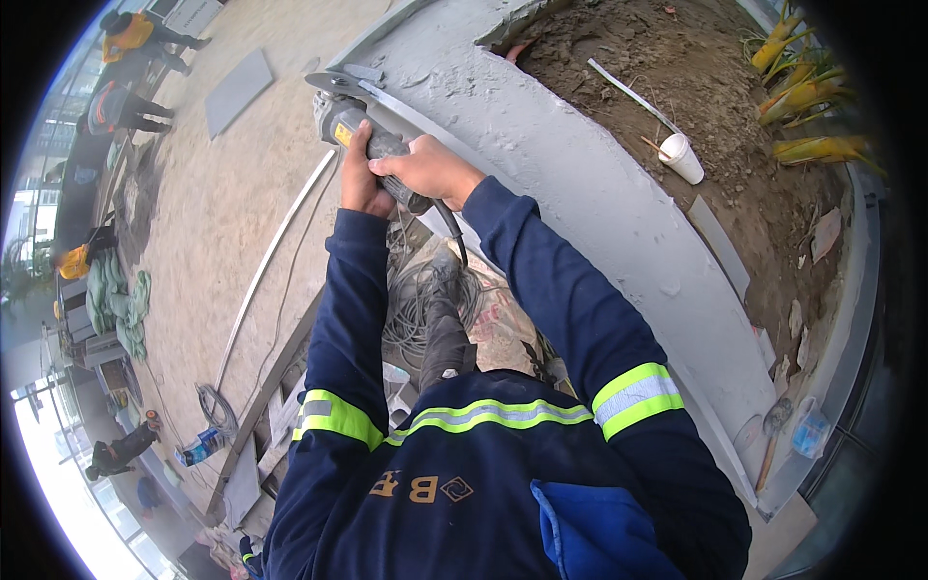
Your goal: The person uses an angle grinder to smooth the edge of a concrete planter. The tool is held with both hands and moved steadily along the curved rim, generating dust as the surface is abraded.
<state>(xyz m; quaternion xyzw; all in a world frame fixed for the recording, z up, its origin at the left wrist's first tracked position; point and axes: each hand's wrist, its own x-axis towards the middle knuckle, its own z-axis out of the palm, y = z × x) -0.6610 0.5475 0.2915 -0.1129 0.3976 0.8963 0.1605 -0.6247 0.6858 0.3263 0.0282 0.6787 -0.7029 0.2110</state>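
Observation:
My left hand [363, 174] and my right hand [432, 170] both grip a grey angle grinder [344, 118], left fingers near its head, right hand farther back along the body. Its disc [334, 83] is at the edge of a grey-coated raised planter border [558, 180], beside a narrow strip along that edge; I cannot tell whether the disc touches it. A black cord [454, 235] drops from the grinder toward coiled cables [406, 319] by my leg.
Soil in the planter [599, 39] holds a white cup [681, 159], strips and plants [802, 97]. On the left floor lie a grey panel [239, 92], a long white strip [275, 256], green sacks [106, 314] and offcuts. Several co-workers [130, 39] work along the left.

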